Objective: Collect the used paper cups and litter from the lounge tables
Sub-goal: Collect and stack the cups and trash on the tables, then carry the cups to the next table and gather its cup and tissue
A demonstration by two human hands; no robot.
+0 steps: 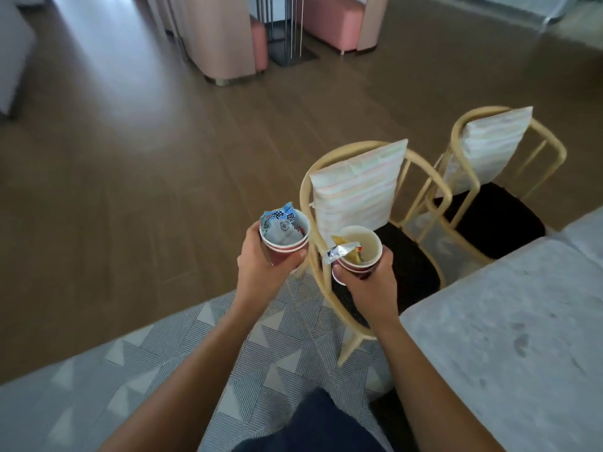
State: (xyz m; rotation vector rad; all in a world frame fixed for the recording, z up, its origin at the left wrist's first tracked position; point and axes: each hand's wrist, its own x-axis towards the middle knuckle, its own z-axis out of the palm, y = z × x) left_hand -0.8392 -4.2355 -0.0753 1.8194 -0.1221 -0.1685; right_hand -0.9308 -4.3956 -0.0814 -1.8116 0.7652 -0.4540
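Observation:
My left hand (pixel 264 269) grips a short stack of red-and-white paper cups (pixel 287 247), held upright in front of me. A crumpled blue-and-white wrapper (pixel 282 223) is stuffed into the top cup. My right hand (pixel 372 282) grips a second stack of red-and-white paper cups (pixel 363 246), also upright. A silver and yellow wrapper (pixel 342 251) sticks out over its left rim. Both stacks hang above the floor and the nearest chair, not over a table.
Two cane chairs with striped cushions and black seats, the nearer chair (pixel 359 197) and the farther chair (pixel 496 158), stand along a grey marbled table (pixel 509 321) at right. A grey patterned rug (pixel 163 370) lies underfoot. Open wooden floor stretches ahead, with pink booth seats (pixel 228 37) far back.

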